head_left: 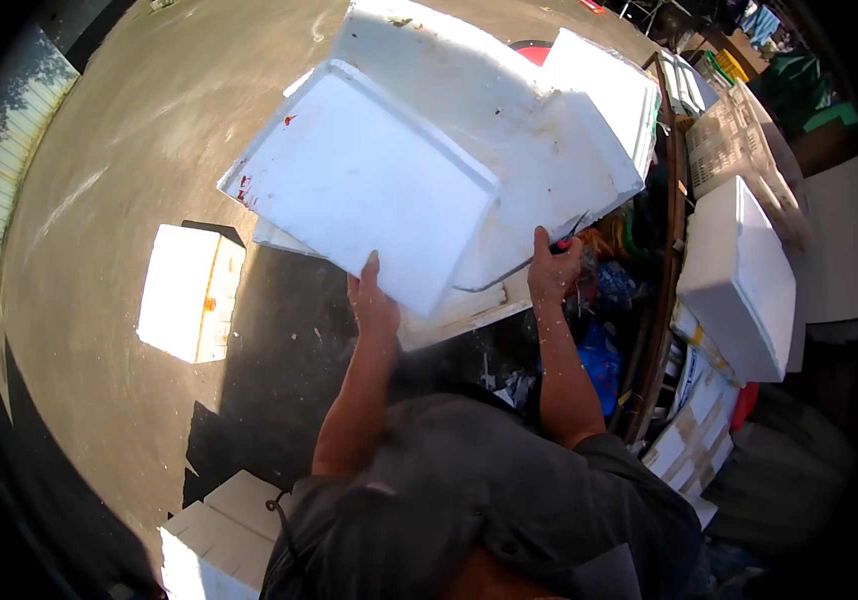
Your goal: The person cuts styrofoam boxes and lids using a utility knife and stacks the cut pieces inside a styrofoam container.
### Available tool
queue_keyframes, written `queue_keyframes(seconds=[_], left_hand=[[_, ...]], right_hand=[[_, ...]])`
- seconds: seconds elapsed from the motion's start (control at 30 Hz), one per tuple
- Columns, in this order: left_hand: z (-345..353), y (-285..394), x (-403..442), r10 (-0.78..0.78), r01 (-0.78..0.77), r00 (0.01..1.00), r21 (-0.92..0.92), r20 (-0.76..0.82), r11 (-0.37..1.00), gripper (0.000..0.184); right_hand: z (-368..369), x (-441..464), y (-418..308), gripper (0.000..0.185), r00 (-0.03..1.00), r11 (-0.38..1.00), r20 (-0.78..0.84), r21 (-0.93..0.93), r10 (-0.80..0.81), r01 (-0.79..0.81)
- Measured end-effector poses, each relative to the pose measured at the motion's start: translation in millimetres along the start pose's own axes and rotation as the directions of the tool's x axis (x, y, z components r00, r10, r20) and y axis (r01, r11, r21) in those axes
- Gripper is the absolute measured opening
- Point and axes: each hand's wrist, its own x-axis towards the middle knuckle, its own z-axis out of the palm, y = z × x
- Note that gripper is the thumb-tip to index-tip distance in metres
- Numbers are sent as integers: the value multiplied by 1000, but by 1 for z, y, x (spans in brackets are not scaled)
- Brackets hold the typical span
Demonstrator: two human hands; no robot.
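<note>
My left hand (pixel 374 300) is closed on the near edge of a white foam box lid (pixel 359 185), its thumb on the upper face. The lid is tilted and carries small red smears at its far left side. Under it lies a larger, stained white foam slab (pixel 539 145). My right hand (pixel 554 270) is closed at the slab's near right side, thumb up. A small black-and-red tool (pixel 565 242) shows in this hand; its kind is unclear. A thin dark line runs from near that hand toward the lid.
A white foam box (pixel 174 290) stands on the concrete at left, with more white boxes (pixel 224 535) at lower left. To the right, a rusty metal rail (pixel 664 330) borders mixed rubbish, a foam box (pixel 734 280) and a plastic crate (pixel 734 145).
</note>
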Motion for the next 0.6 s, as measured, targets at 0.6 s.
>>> queue_keyframes(seconds=[0.6], left_hand=[[-62, 114, 56, 121, -88, 986, 255, -119, 963, 54]], right_hand=[[-108, 107, 75, 58, 967, 979, -154, 49, 203, -197]])
